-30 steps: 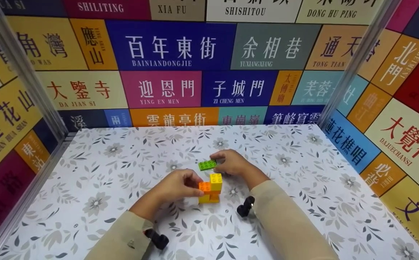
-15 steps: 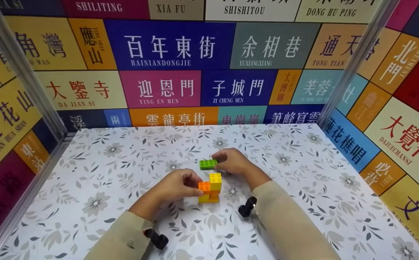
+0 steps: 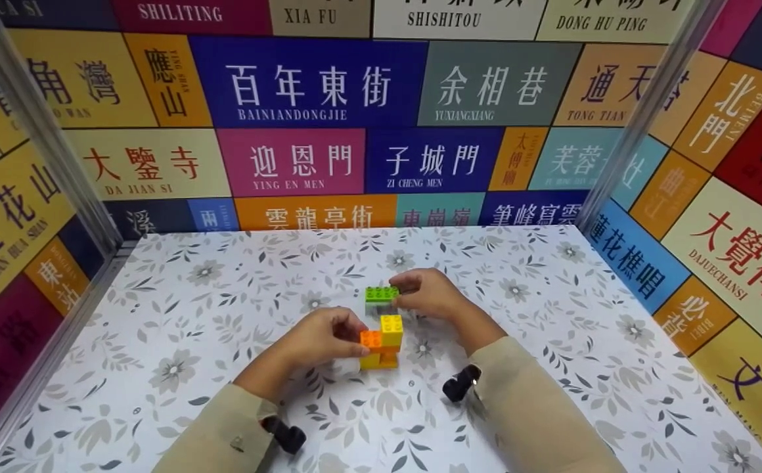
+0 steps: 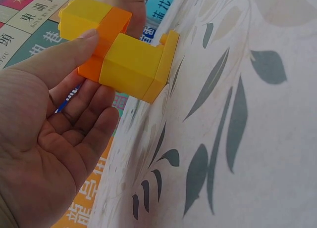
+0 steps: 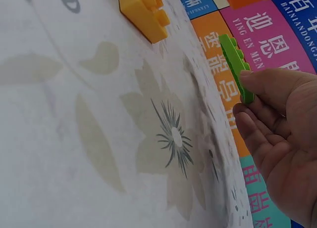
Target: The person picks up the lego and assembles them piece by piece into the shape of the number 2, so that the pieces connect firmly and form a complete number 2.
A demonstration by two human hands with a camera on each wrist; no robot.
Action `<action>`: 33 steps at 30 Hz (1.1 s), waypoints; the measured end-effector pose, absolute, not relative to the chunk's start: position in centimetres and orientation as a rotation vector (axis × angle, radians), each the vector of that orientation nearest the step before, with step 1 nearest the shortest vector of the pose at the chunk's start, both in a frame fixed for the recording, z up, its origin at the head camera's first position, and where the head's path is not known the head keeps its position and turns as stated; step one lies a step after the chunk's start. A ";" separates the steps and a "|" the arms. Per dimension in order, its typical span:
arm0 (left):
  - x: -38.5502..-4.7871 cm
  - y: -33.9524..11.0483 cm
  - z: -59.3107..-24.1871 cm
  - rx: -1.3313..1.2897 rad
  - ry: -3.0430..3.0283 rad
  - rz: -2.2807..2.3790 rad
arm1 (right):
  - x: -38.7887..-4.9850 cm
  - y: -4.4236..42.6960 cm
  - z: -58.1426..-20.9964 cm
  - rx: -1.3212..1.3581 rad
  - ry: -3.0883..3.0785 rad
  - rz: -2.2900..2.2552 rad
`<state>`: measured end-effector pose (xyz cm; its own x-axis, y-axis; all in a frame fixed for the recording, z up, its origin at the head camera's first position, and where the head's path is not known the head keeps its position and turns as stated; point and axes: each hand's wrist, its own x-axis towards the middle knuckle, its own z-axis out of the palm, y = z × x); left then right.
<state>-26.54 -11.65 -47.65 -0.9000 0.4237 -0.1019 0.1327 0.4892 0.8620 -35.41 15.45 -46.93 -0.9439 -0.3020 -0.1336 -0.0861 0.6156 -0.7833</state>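
A small stack of yellow and orange toy bricks [image 3: 391, 330] stands on the table, seen from the side in the left wrist view. My left hand [image 3: 323, 337] pinches its orange brick [image 4: 115, 26] between thumb and fingers. Behind the stack, my right hand [image 3: 428, 293] holds a flat green brick [image 3: 381, 294] by its right end, studs upward. In the right wrist view the green brick [image 5: 235, 65] is pinched between thumb and fingers, above the tabletop. A corner of the stack [image 5: 143, 13] shows at the top of that view.
A white cloth with grey leaves and flowers covers the table [image 3: 223, 295]. Panels with coloured street-name signs [image 3: 309, 82] rise at the back and both sides, joined by clear corner strips [image 3: 637, 112]. Black wrist devices [image 3: 284, 435] sit on both sleeves.
The right hand has raised the green brick slightly off the table and shifted it a little to the right, levelling it. The left hand and the stack stay where they were.
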 end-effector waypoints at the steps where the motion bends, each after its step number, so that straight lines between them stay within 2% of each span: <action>1: -26.6 -11.6 -47.7 0.473 2.437 1.372 | -35.3 15.5 -46.8 -0.331 2.594 -1.241; 10: -26.5 -11.5 -47.6 0.474 2.433 1.371 | -33.4 16.1 -45.3 -0.519 2.605 -1.305; 33: -26.4 -11.6 -47.6 0.531 2.439 1.392 | -29.7 17.0 -42.8 -0.726 2.568 -1.405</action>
